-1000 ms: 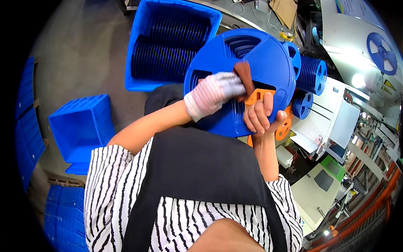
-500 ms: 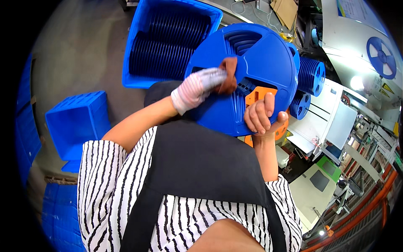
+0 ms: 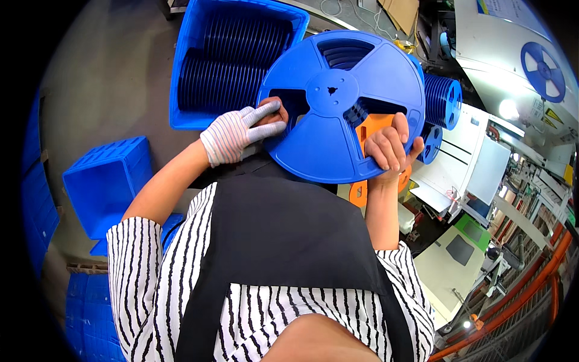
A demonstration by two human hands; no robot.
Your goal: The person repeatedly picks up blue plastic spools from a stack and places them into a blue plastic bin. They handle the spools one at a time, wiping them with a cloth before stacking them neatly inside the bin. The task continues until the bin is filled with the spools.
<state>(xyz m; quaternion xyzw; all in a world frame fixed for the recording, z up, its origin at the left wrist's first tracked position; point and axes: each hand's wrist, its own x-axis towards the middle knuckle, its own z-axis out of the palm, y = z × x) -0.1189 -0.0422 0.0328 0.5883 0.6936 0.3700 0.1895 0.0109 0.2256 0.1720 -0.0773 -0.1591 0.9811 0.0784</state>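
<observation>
The left hand (image 3: 238, 133), in a striped glove, is at the left edge of the big blue reel (image 3: 332, 127), and its fingers are pressed around a brown cloth (image 3: 276, 110), which is partly hidden. The right hand (image 3: 391, 149) is bare and grasps the lower right rim of the reel, with fingers curled over the face. The reel is tilted in front of the chest, above the black apron (image 3: 289, 235); through its openings more blue layers are seen. An orange piece (image 3: 375, 125) shows behind it, near the right hand. At upper left, a blue box (image 3: 193, 122) contains two rows of dark discs (image 3: 232, 78).
</observation>
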